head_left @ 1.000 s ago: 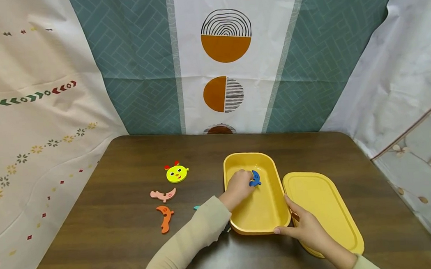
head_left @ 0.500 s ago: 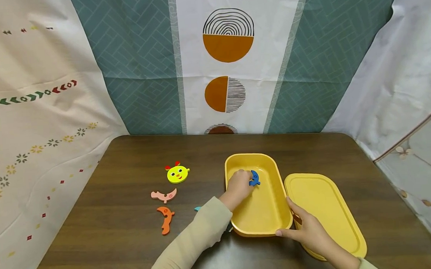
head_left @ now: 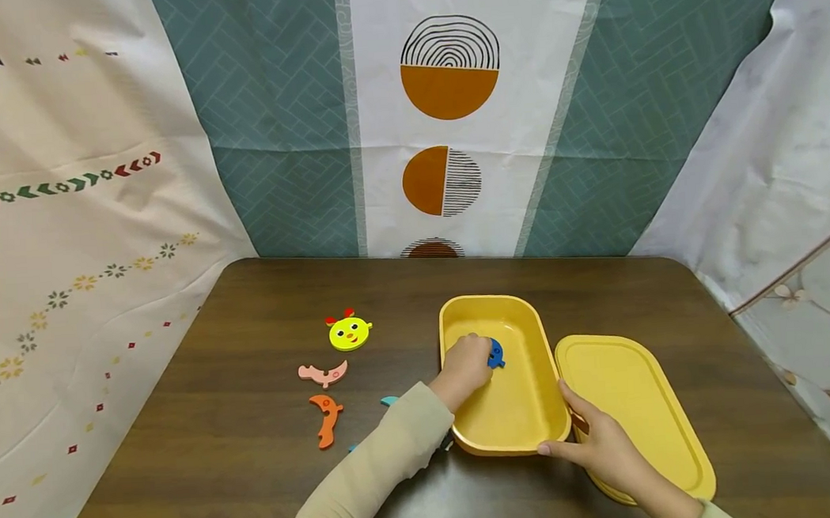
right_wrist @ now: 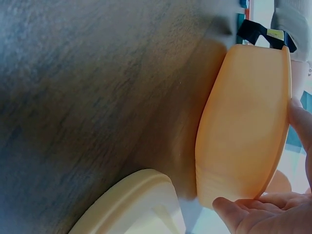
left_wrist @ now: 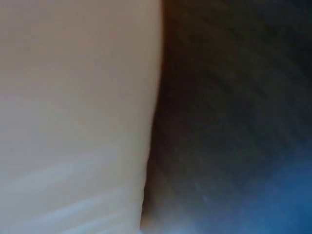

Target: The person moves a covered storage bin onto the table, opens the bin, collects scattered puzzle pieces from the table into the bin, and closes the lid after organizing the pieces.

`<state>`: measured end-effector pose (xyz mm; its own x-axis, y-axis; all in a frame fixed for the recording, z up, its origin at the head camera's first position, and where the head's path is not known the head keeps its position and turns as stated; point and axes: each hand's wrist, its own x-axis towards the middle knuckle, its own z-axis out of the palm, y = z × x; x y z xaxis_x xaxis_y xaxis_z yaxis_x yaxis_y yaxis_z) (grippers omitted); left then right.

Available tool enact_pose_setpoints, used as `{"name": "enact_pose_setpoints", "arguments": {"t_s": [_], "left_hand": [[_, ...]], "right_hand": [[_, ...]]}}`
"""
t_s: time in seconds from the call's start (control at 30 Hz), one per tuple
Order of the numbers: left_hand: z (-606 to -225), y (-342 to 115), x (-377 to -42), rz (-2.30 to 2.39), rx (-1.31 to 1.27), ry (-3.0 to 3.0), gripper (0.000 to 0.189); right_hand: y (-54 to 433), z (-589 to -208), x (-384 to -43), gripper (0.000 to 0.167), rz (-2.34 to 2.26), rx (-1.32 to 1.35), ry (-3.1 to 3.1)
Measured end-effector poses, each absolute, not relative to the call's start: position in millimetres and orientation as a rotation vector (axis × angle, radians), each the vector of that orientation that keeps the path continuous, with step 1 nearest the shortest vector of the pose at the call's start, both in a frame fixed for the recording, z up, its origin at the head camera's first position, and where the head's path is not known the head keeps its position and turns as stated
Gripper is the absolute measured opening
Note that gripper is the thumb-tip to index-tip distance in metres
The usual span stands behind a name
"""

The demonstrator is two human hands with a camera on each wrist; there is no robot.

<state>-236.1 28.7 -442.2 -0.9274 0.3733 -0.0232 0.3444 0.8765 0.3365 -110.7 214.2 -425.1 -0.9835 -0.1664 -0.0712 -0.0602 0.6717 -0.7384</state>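
Note:
In the head view my left hand (head_left: 467, 367) is inside a yellow plastic box (head_left: 514, 423), fingers curled. It pinches a blue curved toy piece (head_left: 496, 355), partly hidden behind the fingers. At the box's near right corner, my right hand (head_left: 601, 446) grips the rim between thumb and fingers. The right wrist view shows this hand (right_wrist: 273, 214) against the box's outer wall (right_wrist: 243, 126). A sleeve (left_wrist: 73, 117) and blurred dark tabletop fill the left wrist view; the left hand is not seen there.
A yellow lid (head_left: 631, 404) lies right of the box. On the table's left are a yellow smiling face piece (head_left: 349, 334), a pink piece (head_left: 324, 374) and an orange piece (head_left: 327, 420). A light blue piece (head_left: 390, 401) is mostly hidden by the left sleeve.
My left hand and the blue piece have moved slightly nearer to me inside the box. The right hand stays on the rim. The whole head view has shifted a little.

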Motion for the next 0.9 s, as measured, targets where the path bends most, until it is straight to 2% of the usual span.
{"name": "enact_pose_setpoints", "arguments": {"t_s": [0.27, 0.63, 0.9], "left_hand": [[-440.5, 33.0, -234.7, 0.432, 0.571, 2.984, 0.009], [-442.5, 32.2, -233.5, 0.486, 0.544, 2.999, 0.035], [-444.0, 27.3, -235.7, 0.741, 0.675, 3.003, 0.037]], "right_hand": [[216.9, -423.1, -109.9, 0.097, -1.237, -0.173, 2.732], [217.8, -424.9, -111.3, 0.096, -1.217, -0.193, 2.724], [216.8, -426.5, -112.5, 0.093, -1.228, -0.259, 2.757]]}}
